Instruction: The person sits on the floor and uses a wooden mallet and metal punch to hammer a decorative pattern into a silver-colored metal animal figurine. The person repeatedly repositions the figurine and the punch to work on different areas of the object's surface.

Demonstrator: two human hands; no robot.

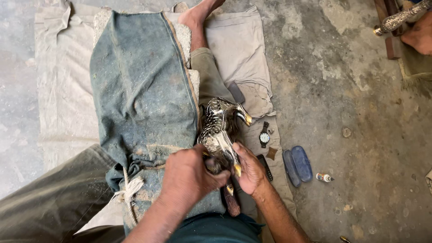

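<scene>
A carved bird figure point(220, 128), dark with pale inlaid lines and yellow beak and tips, rests against the edge of a blue denim-covered pad point(139, 94). My left hand point(189, 177) is closed around the lower part of the bird. A thin tool with a dark reddish handle point(232, 202) sits under that hand; which hand grips it I cannot tell. My right hand point(250, 171) clasps the bird's lower right side, thumb on its body. The bird's base is hidden by both hands.
A wristwatch point(264, 135), a dark phone point(265, 166), an open blue glasses case point(298, 164) and a small bottle point(323, 177) lie to the right on beige cloth point(238, 49) and concrete floor. My bare foot point(198, 15) stretches ahead. Another person's hand point(418, 33) with a patterned piece is at top right.
</scene>
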